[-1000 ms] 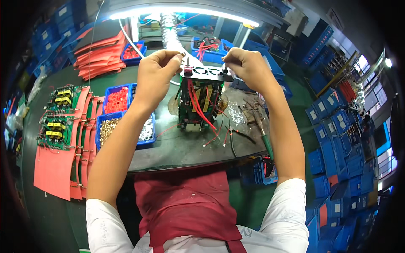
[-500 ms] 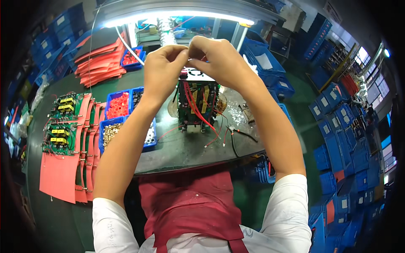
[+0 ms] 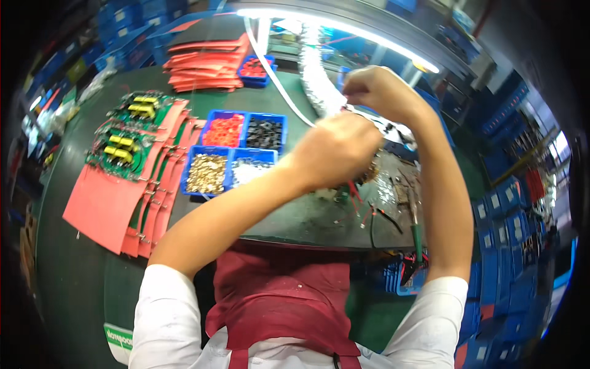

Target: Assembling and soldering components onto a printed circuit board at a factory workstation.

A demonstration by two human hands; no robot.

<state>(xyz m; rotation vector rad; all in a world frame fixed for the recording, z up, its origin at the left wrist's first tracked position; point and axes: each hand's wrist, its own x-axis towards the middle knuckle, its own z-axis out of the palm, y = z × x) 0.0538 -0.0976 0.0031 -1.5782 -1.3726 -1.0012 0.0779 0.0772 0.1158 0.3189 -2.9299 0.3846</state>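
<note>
Seemingly laid out for reach, left to right.
Blue bins (image 3: 228, 174) keep small parts (image 3: 207, 173) sorted, likely for quick picking; left hand (image 3: 339, 147) blurred, finger state untellable, hiding most of the wired assembly (image 3: 332, 195) on the bench (image 3: 289, 222); right hand (image 3: 384, 95) beyond, fingers curled inward, grip unclear.

At six o'clock, the apron (image 3: 283, 295) is matt, creased cloth. At twelve, a ribbed hose (image 3: 312, 74) shines like metal foil. Toward nine, red sheets (image 3: 101, 203) look smooth and matt; closer in, glossy brass-coloured metal bits (image 3: 207, 173) fill a smooth plastic bin (image 3: 203, 149). At three, the red wires (image 3: 354, 192) look plastic-coated.
</note>
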